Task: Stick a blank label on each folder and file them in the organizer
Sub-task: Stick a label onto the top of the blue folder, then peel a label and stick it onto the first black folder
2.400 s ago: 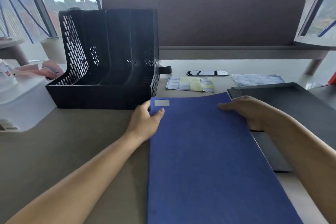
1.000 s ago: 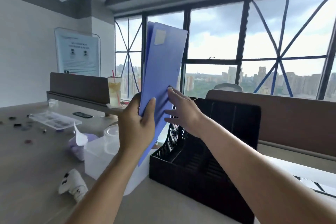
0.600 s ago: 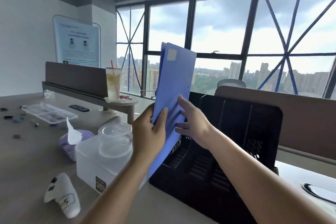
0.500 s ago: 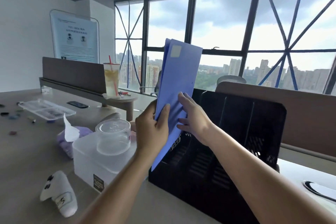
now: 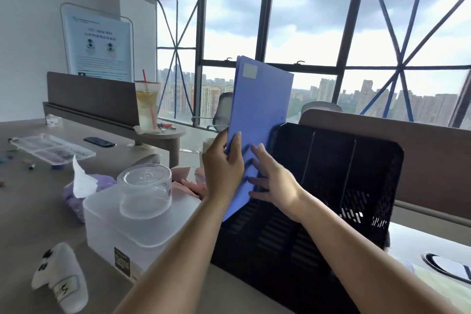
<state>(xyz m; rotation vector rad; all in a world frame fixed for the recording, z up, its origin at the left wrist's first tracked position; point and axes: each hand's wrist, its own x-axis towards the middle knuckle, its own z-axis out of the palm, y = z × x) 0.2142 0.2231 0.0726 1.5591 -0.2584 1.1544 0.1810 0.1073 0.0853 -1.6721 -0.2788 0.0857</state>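
A blue folder point(image 5: 262, 109) stands upright in the air over the left end of the black mesh organizer point(image 5: 331, 199). A blank grey label point(image 5: 249, 70) sits near its top corner. My left hand point(image 5: 224, 168) grips the folder's near edge, thumb on the front face. My right hand point(image 5: 275, 181) lies against the front face with fingers spread and straight. The folder's lower corner dips to the organizer's leftmost slot. The organizer's slots show nothing inside.
A translucent white box point(image 5: 132, 224) with a clear jar point(image 5: 145, 190) on top stands left of the organizer. A tissue pack point(image 5: 81, 186), a white controller point(image 5: 61, 278), an iced drink cup point(image 5: 147, 104) and a clear tray point(image 5: 51, 148) lie further left. A desk divider point(image 5: 433, 160) runs behind.
The folder went from flat on the desk to upright in both hands. Over the last second it has come down and right toward the organizer's leftmost slot.
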